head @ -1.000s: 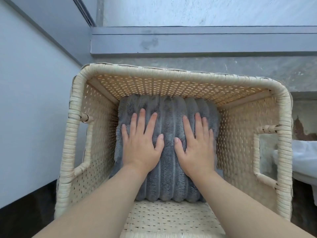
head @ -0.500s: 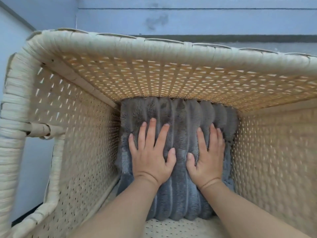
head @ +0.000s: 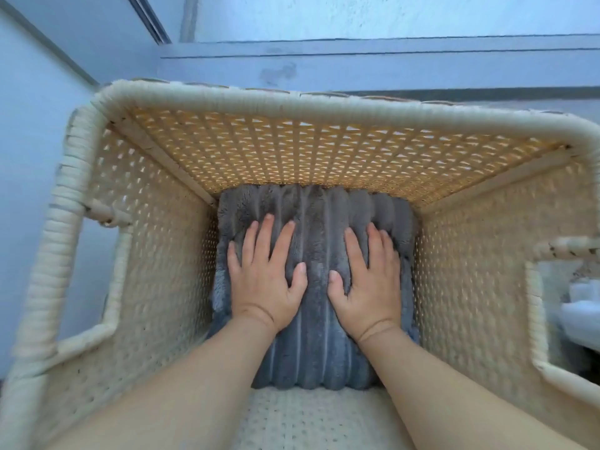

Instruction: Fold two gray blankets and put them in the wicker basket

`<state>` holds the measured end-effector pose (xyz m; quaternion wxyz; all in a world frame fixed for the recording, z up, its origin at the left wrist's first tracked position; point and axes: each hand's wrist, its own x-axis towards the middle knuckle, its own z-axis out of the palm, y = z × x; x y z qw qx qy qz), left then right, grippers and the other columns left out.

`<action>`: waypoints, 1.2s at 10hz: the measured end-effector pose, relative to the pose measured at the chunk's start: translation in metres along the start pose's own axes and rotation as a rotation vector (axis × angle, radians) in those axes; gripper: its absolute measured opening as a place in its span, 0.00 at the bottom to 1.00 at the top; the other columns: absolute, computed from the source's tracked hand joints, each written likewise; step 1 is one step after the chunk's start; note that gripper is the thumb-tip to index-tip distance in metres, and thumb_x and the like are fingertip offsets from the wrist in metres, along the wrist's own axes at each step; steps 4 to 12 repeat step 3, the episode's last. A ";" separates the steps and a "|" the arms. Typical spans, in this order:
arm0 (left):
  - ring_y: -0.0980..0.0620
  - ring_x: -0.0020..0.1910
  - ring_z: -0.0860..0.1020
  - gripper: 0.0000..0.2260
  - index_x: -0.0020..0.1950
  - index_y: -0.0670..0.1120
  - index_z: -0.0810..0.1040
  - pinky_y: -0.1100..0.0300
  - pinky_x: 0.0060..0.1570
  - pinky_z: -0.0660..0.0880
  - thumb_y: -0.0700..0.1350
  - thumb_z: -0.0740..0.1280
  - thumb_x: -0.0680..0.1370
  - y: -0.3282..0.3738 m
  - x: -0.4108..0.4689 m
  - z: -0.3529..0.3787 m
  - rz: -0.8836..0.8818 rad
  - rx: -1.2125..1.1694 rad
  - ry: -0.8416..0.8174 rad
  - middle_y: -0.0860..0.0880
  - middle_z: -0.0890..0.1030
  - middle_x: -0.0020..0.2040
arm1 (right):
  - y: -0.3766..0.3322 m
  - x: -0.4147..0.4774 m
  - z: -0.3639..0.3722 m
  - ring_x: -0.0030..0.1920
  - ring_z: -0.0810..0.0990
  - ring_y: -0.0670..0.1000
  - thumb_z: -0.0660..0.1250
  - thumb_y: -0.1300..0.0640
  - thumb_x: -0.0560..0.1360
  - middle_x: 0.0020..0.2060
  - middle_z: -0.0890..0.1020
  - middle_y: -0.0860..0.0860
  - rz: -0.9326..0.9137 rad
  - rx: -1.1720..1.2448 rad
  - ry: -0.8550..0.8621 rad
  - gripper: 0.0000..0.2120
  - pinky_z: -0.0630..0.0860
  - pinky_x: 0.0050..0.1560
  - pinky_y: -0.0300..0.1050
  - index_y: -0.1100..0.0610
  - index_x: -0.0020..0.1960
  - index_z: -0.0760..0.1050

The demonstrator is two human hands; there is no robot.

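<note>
- The folded gray blanket [head: 313,319] is lying at the bottom of the wicker basket [head: 259,102], centre of the frame, its top edge sitting against the far wall and its ribs running up and down the picture.
- Only one gray bundle is showing here; whether a second blanket is lying beneath it I cannot tell.
- It is looking plush and deep-piled, so I am judging it soft, light and springy: likely to puff back up and slide on itself, with no stiffness to hold a fold.
- Best hold, I would say, is at the folded edges on the left and right flanks, pinching through all the layers, or flat palms on top as now.
- The left hand [head: 264,280] is lying flat on the blanket's left half, released and spread, fingers pointing to the top of the frame, thumb angling inward.
- The right hand [head: 370,284] is mirroring it on the right half, likewise flat and gripping nothing, fingertips sinking a little into the pile.
- Both thumbs are sitting near each other, apart, with a rib of fabric between them.
- Both forearms are coming in from the bottom corners, converging, wrists bent back: it is reading as pressing down.
- A strip of bare woven floor is showing below the blanket, at bottom centre.
- Handle openings are cutting the left and right walls; a pale wall is rising behind, at the top.
</note>
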<state>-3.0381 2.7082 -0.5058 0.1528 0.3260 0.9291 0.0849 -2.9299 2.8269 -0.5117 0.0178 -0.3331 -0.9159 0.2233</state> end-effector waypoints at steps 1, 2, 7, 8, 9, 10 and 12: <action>0.48 0.78 0.47 0.29 0.78 0.55 0.49 0.39 0.73 0.47 0.60 0.46 0.78 0.006 -0.010 -0.041 -0.015 0.034 -0.127 0.49 0.49 0.79 | -0.019 -0.011 -0.040 0.77 0.51 0.59 0.52 0.41 0.76 0.77 0.55 0.56 0.019 0.003 -0.107 0.31 0.51 0.74 0.61 0.49 0.77 0.56; 0.49 0.78 0.44 0.28 0.78 0.57 0.44 0.41 0.74 0.47 0.61 0.47 0.79 0.012 -0.023 -0.096 -0.023 0.061 -0.201 0.50 0.43 0.79 | -0.036 -0.021 -0.088 0.78 0.42 0.52 0.51 0.39 0.78 0.79 0.45 0.50 0.007 0.002 -0.196 0.31 0.42 0.76 0.54 0.44 0.78 0.47; 0.49 0.78 0.49 0.28 0.78 0.59 0.44 0.44 0.75 0.48 0.62 0.48 0.79 0.027 -0.050 -0.157 -0.050 -0.049 -0.216 0.50 0.44 0.79 | -0.057 -0.045 -0.147 0.78 0.44 0.51 0.51 0.39 0.79 0.79 0.47 0.49 0.080 0.107 -0.250 0.30 0.41 0.76 0.50 0.44 0.78 0.47; 0.49 0.78 0.49 0.28 0.78 0.59 0.44 0.44 0.75 0.48 0.62 0.48 0.79 0.027 -0.050 -0.157 -0.050 -0.049 -0.216 0.50 0.44 0.79 | -0.057 -0.045 -0.147 0.78 0.44 0.51 0.51 0.39 0.79 0.79 0.47 0.49 0.080 0.107 -0.250 0.30 0.41 0.76 0.50 0.44 0.78 0.47; 0.49 0.78 0.49 0.28 0.78 0.59 0.44 0.44 0.75 0.48 0.62 0.48 0.79 0.027 -0.050 -0.157 -0.050 -0.049 -0.216 0.50 0.44 0.79 | -0.057 -0.045 -0.147 0.78 0.44 0.51 0.51 0.39 0.79 0.79 0.47 0.49 0.080 0.107 -0.250 0.30 0.41 0.76 0.50 0.44 0.78 0.47; 0.49 0.78 0.49 0.28 0.78 0.59 0.44 0.44 0.75 0.48 0.62 0.48 0.79 0.027 -0.050 -0.157 -0.050 -0.049 -0.216 0.50 0.44 0.79 | -0.057 -0.045 -0.147 0.78 0.44 0.51 0.51 0.39 0.79 0.79 0.47 0.49 0.080 0.107 -0.250 0.30 0.41 0.76 0.50 0.44 0.78 0.47; 0.49 0.78 0.49 0.28 0.78 0.59 0.44 0.44 0.75 0.48 0.62 0.48 0.79 0.027 -0.050 -0.157 -0.050 -0.049 -0.216 0.50 0.44 0.79 | -0.057 -0.045 -0.147 0.78 0.44 0.51 0.51 0.39 0.79 0.79 0.47 0.49 0.080 0.107 -0.250 0.30 0.41 0.76 0.50 0.44 0.78 0.47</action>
